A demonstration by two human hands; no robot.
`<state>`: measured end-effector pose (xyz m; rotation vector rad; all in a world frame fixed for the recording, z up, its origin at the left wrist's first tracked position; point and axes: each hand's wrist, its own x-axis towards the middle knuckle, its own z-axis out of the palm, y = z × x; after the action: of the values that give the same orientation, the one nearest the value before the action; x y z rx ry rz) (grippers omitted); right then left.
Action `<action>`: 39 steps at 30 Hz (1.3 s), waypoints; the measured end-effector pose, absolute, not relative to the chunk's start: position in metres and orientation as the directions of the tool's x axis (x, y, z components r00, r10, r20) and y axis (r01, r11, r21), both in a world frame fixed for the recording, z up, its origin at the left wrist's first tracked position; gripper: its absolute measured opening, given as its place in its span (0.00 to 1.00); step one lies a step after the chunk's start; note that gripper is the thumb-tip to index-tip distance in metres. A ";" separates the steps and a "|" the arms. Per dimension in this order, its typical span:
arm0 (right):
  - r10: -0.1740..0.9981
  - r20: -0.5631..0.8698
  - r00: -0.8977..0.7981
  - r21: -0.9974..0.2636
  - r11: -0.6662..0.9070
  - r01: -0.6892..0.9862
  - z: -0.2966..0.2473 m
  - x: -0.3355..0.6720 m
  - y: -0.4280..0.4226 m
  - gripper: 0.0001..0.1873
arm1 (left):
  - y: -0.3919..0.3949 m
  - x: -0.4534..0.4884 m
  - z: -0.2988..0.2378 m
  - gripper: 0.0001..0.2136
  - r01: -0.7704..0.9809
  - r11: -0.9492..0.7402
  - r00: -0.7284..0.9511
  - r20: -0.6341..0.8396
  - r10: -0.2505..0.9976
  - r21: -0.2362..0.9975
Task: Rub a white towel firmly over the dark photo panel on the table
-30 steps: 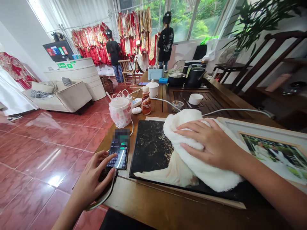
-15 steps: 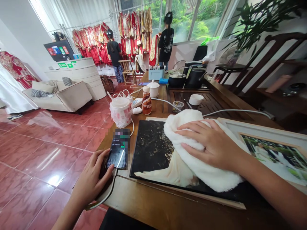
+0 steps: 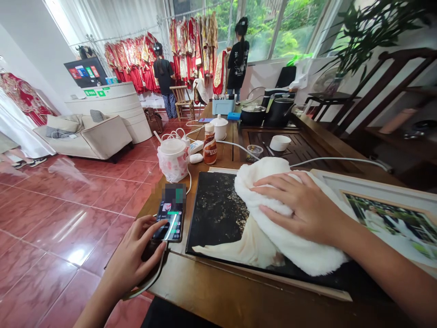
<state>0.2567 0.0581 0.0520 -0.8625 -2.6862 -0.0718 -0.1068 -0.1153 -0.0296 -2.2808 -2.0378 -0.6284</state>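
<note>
My left hand (image 3: 139,249) lies at the lower left of a dark phone (image 3: 172,214) on the table's edge. Its index fingertip touches the lit screen, the thumb is apart near the bottom edge, and a white cable runs from there. My right hand (image 3: 303,207) grips a bunched white fluffy towel (image 3: 254,175), fingers curved over it and sunk into the pile. Under the towel is a black panel (image 3: 216,205) bearing a printed cream-coloured fabric shape and pale specks. The towel hides the panel's right part.
Behind the phone stand a bagged white cup (image 3: 171,159), a brown bottle (image 3: 210,148) and a white lidded pot (image 3: 219,126). A framed photo (image 3: 392,223) lies at the right. A small white bowl (image 3: 280,142) sits on the tea tray (image 3: 307,152). Two people are near the clothes rack.
My left index finger has moved onto the phone screen, whose display has changed. The right hand and towel look nearly still. More of a person's legs and feet shows at the left edge.
</note>
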 end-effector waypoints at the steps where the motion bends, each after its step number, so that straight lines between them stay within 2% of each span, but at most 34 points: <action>1: 0.554 0.319 -0.769 -0.046 0.820 0.571 0.052 0.257 0.058 0.19 | -0.116 -0.107 -0.029 0.20 0.957 -0.161 0.081 0.311 0.947 0.242; 18: 0.548 0.317 -0.774 -0.041 0.823 0.566 0.051 0.257 0.058 0.19 | -0.123 -0.109 -0.032 0.19 0.941 -0.296 0.218 0.371 0.903 0.167; 34: 0.554 0.307 -0.774 -0.037 0.820 0.572 0.050 0.257 0.059 0.18 | -0.123 -0.110 -0.033 0.19 0.936 -0.316 0.238 0.379 0.894 0.156; 39: 0.529 0.346 -0.775 -0.025 0.831 0.555 0.045 0.259 0.062 0.18 | -0.122 -0.110 -0.032 0.19 0.933 -0.331 0.255 0.387 0.886 0.142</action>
<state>0.2587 0.0622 0.0446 -0.8171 -2.6717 -0.1110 -0.1100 -0.1223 -0.0316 -2.3951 -1.7442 -0.6151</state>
